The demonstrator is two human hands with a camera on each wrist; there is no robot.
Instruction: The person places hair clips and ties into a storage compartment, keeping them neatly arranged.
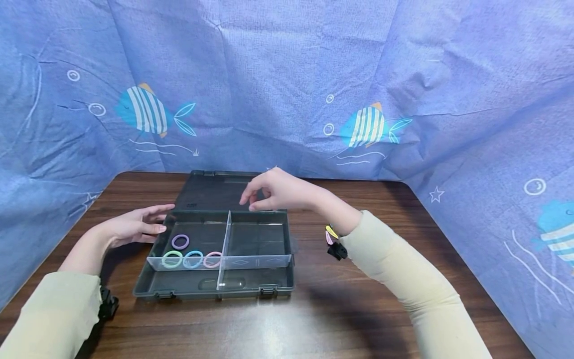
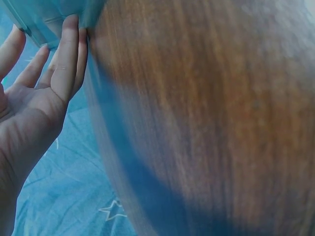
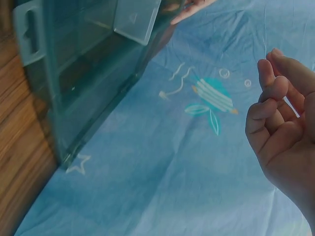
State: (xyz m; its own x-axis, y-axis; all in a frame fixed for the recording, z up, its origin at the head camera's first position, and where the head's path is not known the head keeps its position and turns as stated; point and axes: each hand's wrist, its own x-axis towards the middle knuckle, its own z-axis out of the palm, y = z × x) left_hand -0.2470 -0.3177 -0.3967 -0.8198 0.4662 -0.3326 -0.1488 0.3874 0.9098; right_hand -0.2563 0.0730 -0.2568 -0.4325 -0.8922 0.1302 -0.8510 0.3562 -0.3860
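A dark translucent divided box (image 1: 179, 291) lies on the table with its lid (image 1: 215, 192) folded back. My left hand (image 1: 130, 227) is at the box's left side, its fairly straight fingers touching the wall. Over the lid and the back edge, my right hand (image 1: 282, 192) hangs in the air, fingers loosely bent and holding nothing. The back left compartment has a purple ring (image 1: 180, 235), like a hair tie. Green (image 1: 164, 259), blue (image 1: 186, 260) and pink rings (image 1: 206, 260) form a row along the clear divider (image 1: 264, 262).
Yellow (image 1: 332, 231) and pink snap hair clips (image 1: 329, 238) lie on the brown wooden table (image 1: 354, 294), right of the box and close to my right wrist. A blue fish-print curtain (image 1: 278, 75) hangs behind and beside the table.
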